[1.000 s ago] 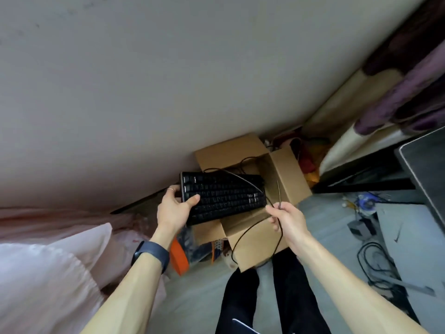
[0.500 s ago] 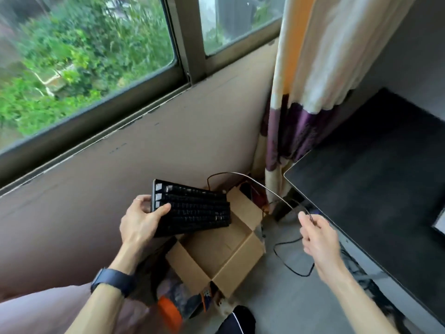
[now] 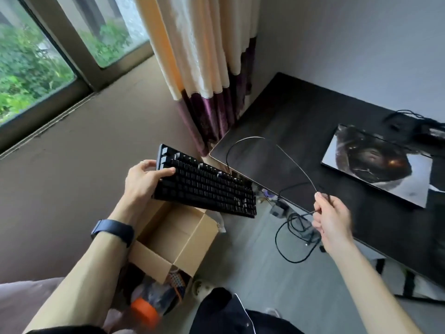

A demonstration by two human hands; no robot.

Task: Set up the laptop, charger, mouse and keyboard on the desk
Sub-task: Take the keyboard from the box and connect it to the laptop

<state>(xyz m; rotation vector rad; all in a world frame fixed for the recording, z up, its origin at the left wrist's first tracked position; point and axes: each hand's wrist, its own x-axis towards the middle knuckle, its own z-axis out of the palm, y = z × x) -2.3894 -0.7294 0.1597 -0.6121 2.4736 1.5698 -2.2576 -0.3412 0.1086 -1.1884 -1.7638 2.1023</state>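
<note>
With left hand [image 3: 144, 180], grips end of keyboard [image 3: 207, 189], aloft above open cardboard box [image 3: 179, 239], not yet on worktop [image 3: 289, 112]. Pinches cable [image 3: 252, 137] in right hand [image 3: 333, 220]. Farther right, on worktop: likely laptop [image 3: 375, 165], closed, cords [image 3: 414, 121] behind. Mouse unseen; keyboard placement judged pending.

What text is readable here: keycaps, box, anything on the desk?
No text is readable anywhere.
keyboard: keycap legends too blurred to read.
cardboard box: no print visible.
picture panel: image only, no words legible.
cable: no markings visible.
</note>
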